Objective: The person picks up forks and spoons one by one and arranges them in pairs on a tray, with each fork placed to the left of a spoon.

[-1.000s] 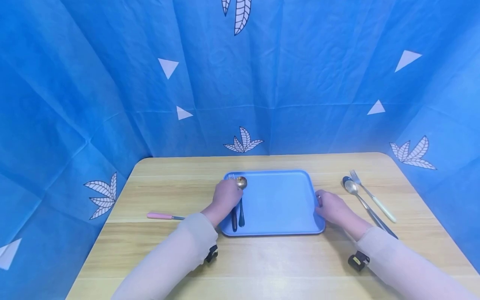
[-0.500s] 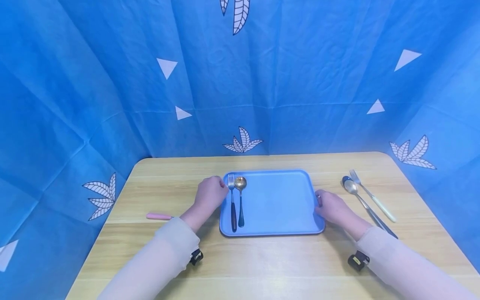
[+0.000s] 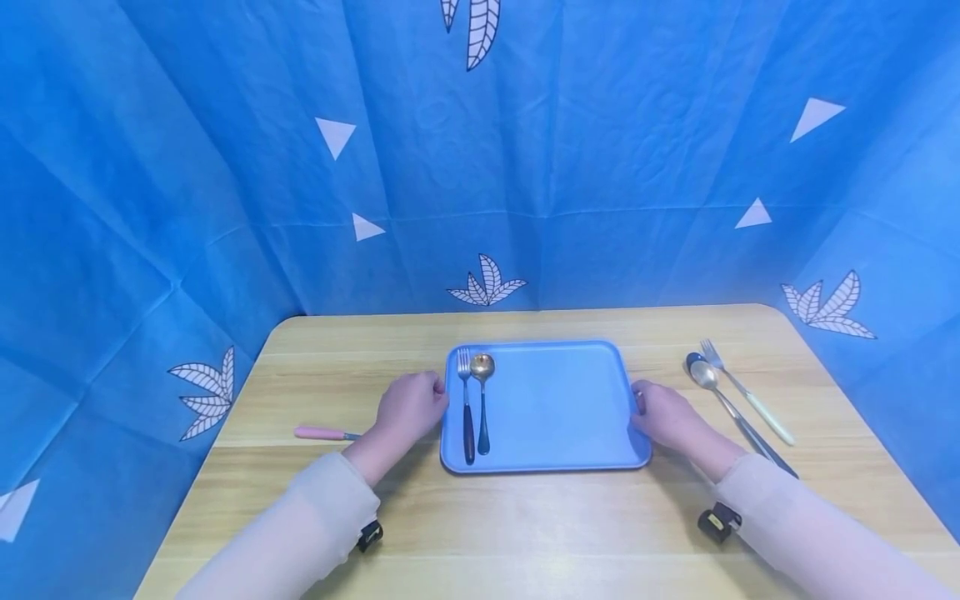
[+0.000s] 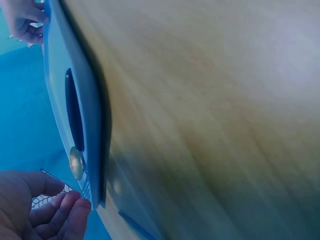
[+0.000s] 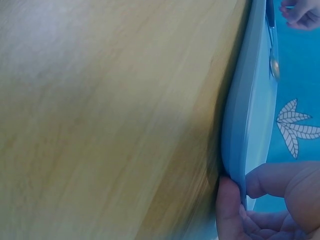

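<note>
- the left hand (image 3: 411,404), above the fork and spoon a second ago, is now at the left edge of the blue tray (image 3: 562,408).
- fork (image 3: 468,421) and spoon (image 3: 483,367) lie side by side at the tray's left end, no hand on them; laying this pair there looks finished.
- the left hand's fingers are loosely bent, a gap between thumb and fingers, holding nothing visible; whether they touch the rim cannot be told.
- the right hand (image 3: 667,415) still pinches the tray's right rim between thumb and fingers. the tray rests mid-worktop (image 3: 562,533).
- the pink-handled utensil's (image 3: 321,433) far end is hidden behind the left wrist.
- at right, a green-handled fork (image 3: 765,414) lies beside a silver spoon (image 3: 703,375); a dark end (image 3: 693,359) shows under that spoon, its owner unclear.
- in the left wrist view, a dark strip (image 4: 136,225) is cut off, unidentifiable.
</note>
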Demonstrator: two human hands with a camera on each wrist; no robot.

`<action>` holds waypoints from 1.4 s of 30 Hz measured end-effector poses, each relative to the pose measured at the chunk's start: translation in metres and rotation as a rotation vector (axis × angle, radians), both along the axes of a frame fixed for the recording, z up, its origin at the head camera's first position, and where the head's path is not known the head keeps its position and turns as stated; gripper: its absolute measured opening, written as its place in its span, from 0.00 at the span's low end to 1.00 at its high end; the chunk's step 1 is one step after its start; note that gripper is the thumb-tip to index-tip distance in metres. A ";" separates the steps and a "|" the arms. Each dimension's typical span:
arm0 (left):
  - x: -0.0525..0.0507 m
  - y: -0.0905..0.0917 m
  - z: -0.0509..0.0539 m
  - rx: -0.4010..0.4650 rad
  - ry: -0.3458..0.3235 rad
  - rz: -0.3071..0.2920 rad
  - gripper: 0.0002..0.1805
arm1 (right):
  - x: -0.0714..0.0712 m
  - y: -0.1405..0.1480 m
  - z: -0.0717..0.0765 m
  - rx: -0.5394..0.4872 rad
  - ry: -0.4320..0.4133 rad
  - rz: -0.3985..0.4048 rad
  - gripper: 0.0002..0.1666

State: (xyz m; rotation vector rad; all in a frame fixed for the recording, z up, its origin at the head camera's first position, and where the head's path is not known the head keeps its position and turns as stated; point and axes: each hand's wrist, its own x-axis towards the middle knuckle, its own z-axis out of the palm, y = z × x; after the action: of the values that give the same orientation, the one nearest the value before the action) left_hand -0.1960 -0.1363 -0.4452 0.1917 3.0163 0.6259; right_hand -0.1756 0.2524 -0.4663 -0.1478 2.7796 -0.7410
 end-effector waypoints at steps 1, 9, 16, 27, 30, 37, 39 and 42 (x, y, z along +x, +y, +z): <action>0.000 -0.001 -0.001 -0.014 0.004 -0.012 0.06 | 0.000 0.000 0.000 0.001 0.002 0.001 0.32; 0.003 -0.011 -0.001 -0.072 0.014 -0.057 0.05 | 0.003 -0.001 0.000 0.006 0.002 -0.001 0.32; 0.005 -0.023 -0.005 -0.088 0.010 -0.058 0.08 | 0.003 0.000 0.003 0.008 -0.013 -0.007 0.33; 0.004 -0.042 -0.009 -0.062 0.021 -0.112 0.12 | 0.001 0.000 0.002 -0.006 -0.009 -0.002 0.33; 0.005 -0.048 -0.010 -0.064 0.025 -0.131 0.12 | 0.002 0.000 0.001 -0.006 -0.007 0.001 0.32; 0.009 -0.065 -0.013 -0.084 0.012 -0.133 0.13 | 0.001 -0.001 0.001 -0.004 -0.010 0.001 0.32; 0.009 -0.070 -0.013 -0.092 0.020 -0.133 0.13 | 0.002 -0.001 0.001 -0.004 -0.009 0.003 0.32; 0.009 -0.076 -0.014 -0.099 0.034 -0.149 0.12 | 0.002 -0.001 0.002 -0.003 -0.010 0.000 0.32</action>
State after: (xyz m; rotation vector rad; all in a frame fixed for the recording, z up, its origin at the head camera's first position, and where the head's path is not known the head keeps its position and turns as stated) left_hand -0.1868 -0.2125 -0.4592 0.4211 3.0194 0.4644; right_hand -0.1739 0.2510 -0.4645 -0.1440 2.7693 -0.7435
